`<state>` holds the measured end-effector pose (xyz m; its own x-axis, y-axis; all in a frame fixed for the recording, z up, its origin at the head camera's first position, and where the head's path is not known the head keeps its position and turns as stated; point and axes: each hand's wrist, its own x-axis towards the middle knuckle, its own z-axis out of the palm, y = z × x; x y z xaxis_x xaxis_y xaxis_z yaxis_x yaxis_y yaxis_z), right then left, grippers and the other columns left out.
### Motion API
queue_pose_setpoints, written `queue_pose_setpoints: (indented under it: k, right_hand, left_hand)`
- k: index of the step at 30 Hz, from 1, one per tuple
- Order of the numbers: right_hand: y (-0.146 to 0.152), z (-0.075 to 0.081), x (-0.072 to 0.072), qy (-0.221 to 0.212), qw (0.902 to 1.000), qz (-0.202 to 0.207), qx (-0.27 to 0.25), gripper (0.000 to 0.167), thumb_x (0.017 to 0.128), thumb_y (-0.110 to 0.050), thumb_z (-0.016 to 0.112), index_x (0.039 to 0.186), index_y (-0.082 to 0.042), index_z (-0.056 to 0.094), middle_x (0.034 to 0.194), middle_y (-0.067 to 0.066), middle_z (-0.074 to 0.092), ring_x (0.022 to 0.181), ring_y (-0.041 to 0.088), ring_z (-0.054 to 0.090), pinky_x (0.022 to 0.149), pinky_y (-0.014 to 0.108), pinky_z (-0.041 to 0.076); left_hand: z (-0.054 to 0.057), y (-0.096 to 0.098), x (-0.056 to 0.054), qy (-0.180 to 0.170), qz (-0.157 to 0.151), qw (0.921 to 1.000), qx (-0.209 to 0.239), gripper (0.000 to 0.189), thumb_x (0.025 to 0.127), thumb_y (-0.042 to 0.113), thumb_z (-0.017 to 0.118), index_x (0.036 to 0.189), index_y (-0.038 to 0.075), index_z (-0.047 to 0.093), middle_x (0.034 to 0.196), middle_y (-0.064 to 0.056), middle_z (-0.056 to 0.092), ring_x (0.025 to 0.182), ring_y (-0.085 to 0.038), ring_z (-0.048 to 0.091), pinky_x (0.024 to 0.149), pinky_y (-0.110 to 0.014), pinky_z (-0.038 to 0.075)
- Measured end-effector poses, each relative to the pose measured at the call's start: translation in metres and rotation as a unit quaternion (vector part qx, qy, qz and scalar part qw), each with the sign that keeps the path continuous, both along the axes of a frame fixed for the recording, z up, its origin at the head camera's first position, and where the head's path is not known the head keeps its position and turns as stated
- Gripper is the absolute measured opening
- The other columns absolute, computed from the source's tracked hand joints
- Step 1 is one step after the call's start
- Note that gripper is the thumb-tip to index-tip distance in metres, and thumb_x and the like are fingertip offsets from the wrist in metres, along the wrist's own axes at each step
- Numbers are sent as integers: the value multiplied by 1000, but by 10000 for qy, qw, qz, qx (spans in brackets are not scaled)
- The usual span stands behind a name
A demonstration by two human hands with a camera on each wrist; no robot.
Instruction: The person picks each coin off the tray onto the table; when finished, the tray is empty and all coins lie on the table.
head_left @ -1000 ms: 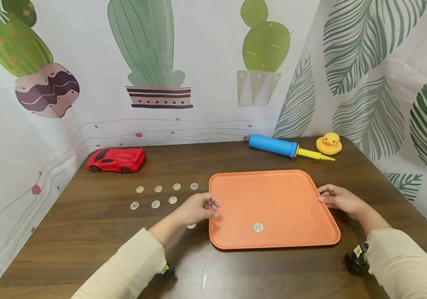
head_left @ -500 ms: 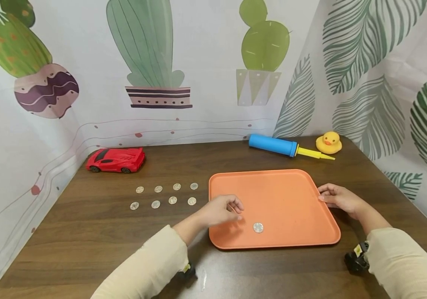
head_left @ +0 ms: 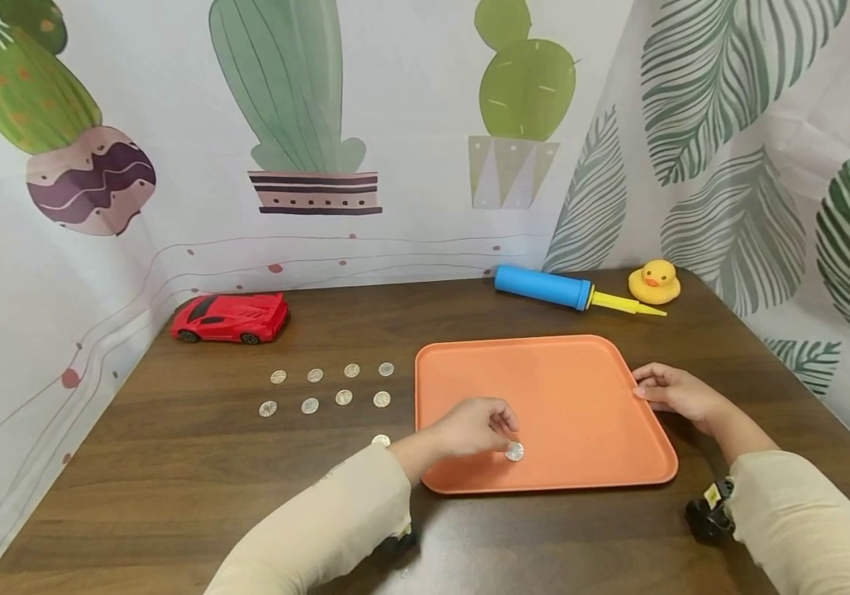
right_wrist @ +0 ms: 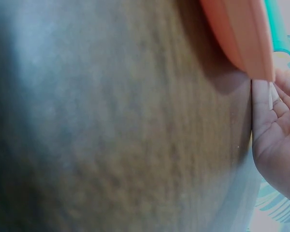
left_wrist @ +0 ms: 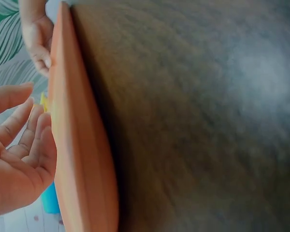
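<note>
An orange tray (head_left: 566, 388) lies on the wooden table, with one silver coin (head_left: 515, 451) near its front middle. My left hand (head_left: 475, 428) is over the tray, its thumb and fingertips right beside that coin. In the left wrist view the left hand (left_wrist: 19, 150) has its thumb apart from loosely bent fingers, and nothing shows between them. At the tray's right side, my right hand (head_left: 678, 395) pinches the rim, thumb above it. The right wrist view shows the right hand (right_wrist: 280, 135) with the tray's corner (right_wrist: 251, 43) between thumb and fingers.
Left of the tray, several coins (head_left: 344, 397) lie in rows; another coin (head_left: 381, 440) is partly hidden by the left sleeve. A red toy car (head_left: 230, 318) stands at the back left. Behind the tray lie a blue hand pump (head_left: 544, 286) and a yellow rubber duck (head_left: 655, 283).
My left hand has moved right from the tray's left edge to the coin on it, uncovering coins on the table. My right hand has stayed at the rim.
</note>
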<state>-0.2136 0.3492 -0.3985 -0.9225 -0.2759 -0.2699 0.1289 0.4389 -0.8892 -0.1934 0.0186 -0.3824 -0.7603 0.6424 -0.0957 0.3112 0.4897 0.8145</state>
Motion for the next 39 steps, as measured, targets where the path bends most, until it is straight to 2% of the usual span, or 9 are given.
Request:
queue_pose_setpoints:
  k: [7, 13, 19, 28, 32, 39]
  right_hand:
    - [-1, 1, 1, 12, 10000, -14, 76, 44, 88, -14, 49, 115, 16, 32, 89, 7, 51, 77, 10, 54, 70, 26, 46]
    - [-1, 1, 1, 7, 9999, -9, 100, 44, 88, -14, 49, 116, 15, 32, 90, 7, 51, 77, 10, 54, 70, 26, 46]
    - [-1, 1, 1, -10, 10000, 2, 58, 44, 88, -14, 49, 115, 16, 31, 90, 7, 51, 77, 10, 55, 70, 26, 46]
    - [-1, 2, 1, 0, 10000, -8, 78, 44, 88, -14, 49, 115, 16, 32, 90, 7, 52, 77, 10, 54, 70, 25, 46]
    - [-1, 2, 1, -13, 10000, -26, 58, 44, 88, -14, 49, 115, 16, 31, 90, 7, 52, 77, 10, 54, 70, 26, 46]
    - [-2, 1, 1, -38, 10000, -51, 16, 44, 88, -14, 49, 115, 16, 32, 90, 7, 52, 77, 10, 55, 70, 26, 46]
  left_hand:
    - [-4, 8, 1, 284, -73, 9982, -520, 17, 68, 8, 71, 78, 8, 56, 71, 7, 53, 68, -2, 50, 65, -14, 39]
    - [-4, 9, 1, 595, -114, 9952, -772, 18, 66, 8, 71, 76, 9, 56, 69, 8, 51, 67, -2, 47, 64, -13, 37]
    - [-6, 11, 2, 1072, -236, 9863, -1231, 20, 65, 14, 73, 76, 12, 56, 70, 8, 49, 67, -2, 44, 62, -12, 35]
    - [-6, 11, 2, 1290, -302, 9796, -1514, 19, 66, 16, 73, 74, 15, 56, 72, 8, 47, 67, -3, 45, 62, -13, 34]
    - [-6, 9, 1, 1193, -280, 9831, -1357, 19, 66, 13, 72, 73, 15, 54, 69, 10, 49, 65, -1, 45, 61, -13, 34]
    - [-7, 4, 0, 694, -104, 9946, -761, 18, 68, 2, 68, 72, 12, 54, 63, 10, 51, 61, 0, 46, 62, -14, 36]
